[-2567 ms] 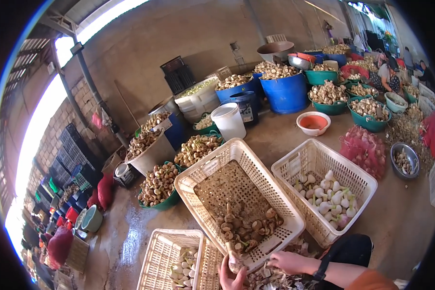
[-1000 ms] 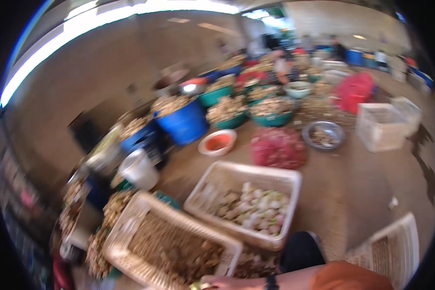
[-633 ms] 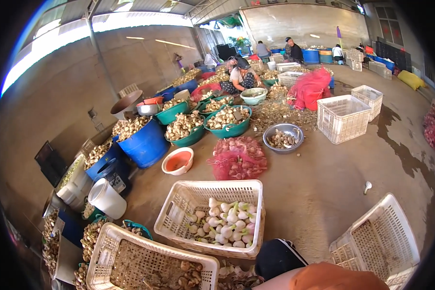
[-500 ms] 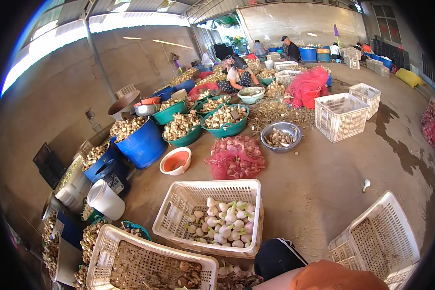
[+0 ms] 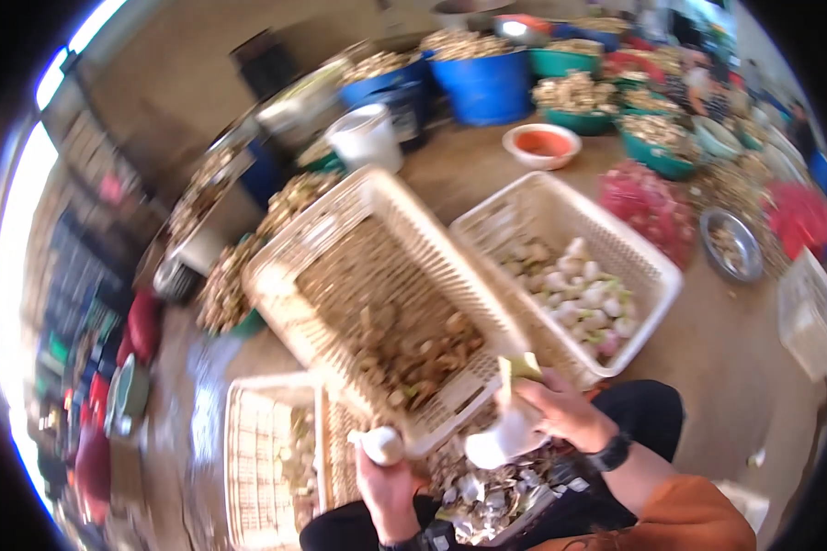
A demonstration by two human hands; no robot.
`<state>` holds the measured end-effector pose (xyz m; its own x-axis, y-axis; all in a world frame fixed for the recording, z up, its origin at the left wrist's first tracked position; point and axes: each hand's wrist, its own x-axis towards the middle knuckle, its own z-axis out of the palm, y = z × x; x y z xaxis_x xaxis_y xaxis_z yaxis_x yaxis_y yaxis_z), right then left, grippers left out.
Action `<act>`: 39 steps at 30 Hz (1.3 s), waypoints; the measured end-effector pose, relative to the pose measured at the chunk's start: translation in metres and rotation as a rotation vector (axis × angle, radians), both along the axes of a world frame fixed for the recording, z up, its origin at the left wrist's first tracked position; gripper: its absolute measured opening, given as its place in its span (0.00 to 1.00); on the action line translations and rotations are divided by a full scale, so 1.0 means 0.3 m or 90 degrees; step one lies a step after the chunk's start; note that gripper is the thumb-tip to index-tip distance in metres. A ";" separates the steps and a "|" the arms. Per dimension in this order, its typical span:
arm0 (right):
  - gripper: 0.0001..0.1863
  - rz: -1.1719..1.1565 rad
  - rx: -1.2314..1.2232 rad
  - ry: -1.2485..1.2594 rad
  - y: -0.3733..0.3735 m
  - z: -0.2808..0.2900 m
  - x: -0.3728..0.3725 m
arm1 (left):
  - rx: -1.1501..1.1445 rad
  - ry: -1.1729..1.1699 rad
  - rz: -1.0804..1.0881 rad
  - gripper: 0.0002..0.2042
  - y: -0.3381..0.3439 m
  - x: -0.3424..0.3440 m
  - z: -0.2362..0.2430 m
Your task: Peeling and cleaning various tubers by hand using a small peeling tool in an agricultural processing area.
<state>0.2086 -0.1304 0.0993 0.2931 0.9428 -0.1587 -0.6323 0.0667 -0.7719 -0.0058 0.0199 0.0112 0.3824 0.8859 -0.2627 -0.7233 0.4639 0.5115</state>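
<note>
My left hand (image 5: pixel 388 500) is closed around a white garlic bulb (image 5: pixel 383 446), held up by the near end of a tilted crate. My right hand (image 5: pixel 565 410) grips a blurred white, rounded thing (image 5: pixel 498 441); a yellowish piece (image 5: pixel 520 367) sticks out above its fingers. Motion blur hides what that thing exactly is. The tilted crate (image 5: pixel 314 237) in front of my hands holds brown, unpeeled garlic (image 5: pixel 432 354) in its near end. Under my hands, between my knees, lies a heap of pale and purplish skins (image 5: pixel 492 496).
A crate (image 5: pixel 648 262) of white garlic bulbs (image 5: pixel 583 294) stands ahead to the right. Another crate (image 5: pixel 248 432) with some bulbs sits by my left knee. Farther off are a white bucket (image 5: pixel 366 138), blue tubs (image 5: pixel 482 87), a white-and-orange basin (image 5: pixel 542 147) and red net sacks (image 5: pixel 648 207).
The view has turned left, so the crates, tubs and sacks have shifted right. Both my hands have come into view, the left with a garlic bulb and the right with a white thing.
</note>
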 end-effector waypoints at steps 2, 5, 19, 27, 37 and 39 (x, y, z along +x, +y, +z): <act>0.13 0.213 0.001 -0.476 0.019 -0.205 0.016 | -0.032 0.034 0.006 0.15 -0.023 0.042 0.055; 0.18 0.176 0.109 -1.121 0.093 -0.323 -0.113 | -0.032 0.062 0.013 0.17 -0.019 0.021 0.059; 0.13 0.172 -0.218 -1.193 0.741 -0.707 0.165 | 0.498 1.051 0.187 0.25 0.155 -0.207 0.160; 0.10 0.301 -0.257 -1.109 0.882 -0.851 0.111 | 0.470 0.969 -0.044 0.18 0.230 -0.209 0.101; 0.15 0.261 0.024 -0.506 0.484 -0.164 -0.151 | 0.652 0.784 -0.060 0.27 0.040 0.023 0.094; 0.13 0.203 0.024 -0.531 0.405 -0.139 -0.172 | 0.630 0.837 0.005 0.25 -0.031 0.039 0.124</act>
